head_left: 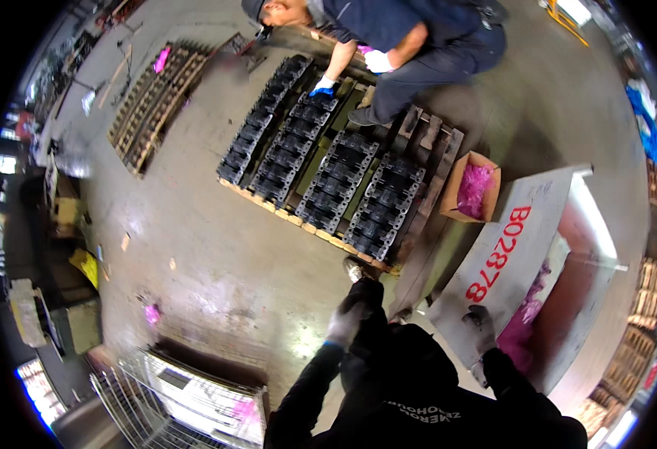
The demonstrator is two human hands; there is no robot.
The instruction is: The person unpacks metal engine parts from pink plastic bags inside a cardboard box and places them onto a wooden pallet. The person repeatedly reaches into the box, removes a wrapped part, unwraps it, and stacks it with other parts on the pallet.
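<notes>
By grey bin (519,273), right hand (480,328) half-curled

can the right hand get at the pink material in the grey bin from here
Probably yes: the right hand is right by the grey bin, whose top looks open with the pink material showing inside, though it would have to reach over the bin's side.

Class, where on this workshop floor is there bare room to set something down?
Bare floor lies between the loaded pallet and the wire cage, small scraps aside, and between that pallet and the slatted pallet. Crowded: the loaded pallet, under black metal parts, and its right side, with carton and grey bin.
</notes>
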